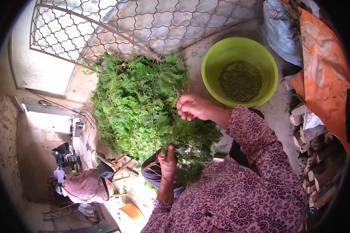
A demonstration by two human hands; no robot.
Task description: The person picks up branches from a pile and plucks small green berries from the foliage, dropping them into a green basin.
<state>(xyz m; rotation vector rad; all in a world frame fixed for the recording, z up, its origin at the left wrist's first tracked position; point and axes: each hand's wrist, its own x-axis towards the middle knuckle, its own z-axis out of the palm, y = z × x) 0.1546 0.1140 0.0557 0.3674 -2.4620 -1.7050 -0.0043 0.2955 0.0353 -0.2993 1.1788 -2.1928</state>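
Note:
My left hand (168, 162) is closed around the stem of a leafy green branch (190, 136), its thumb pointing up along the stem. The branch's feathery leaves spread over my lap. Higher up and to the right, my right hand (195, 107) hovers over the foliage with its fingers curled in; anything held inside them is too small to make out. Beneath and beyond both hands lies a big heap of cut green branches (132, 97). A lime-green tub (208, 73) stands just past my right hand, with a layer of small round green pieces (241, 81) at its bottom.
A metal lattice gate (116, 27) borders the heap at the top. On the right are a white sack (282, 31), an orange sheet (324, 73) and stacked firewood (319, 174). A cloth-covered motorbike-like shape (85, 185) and a yellow container (130, 211) are at lower left.

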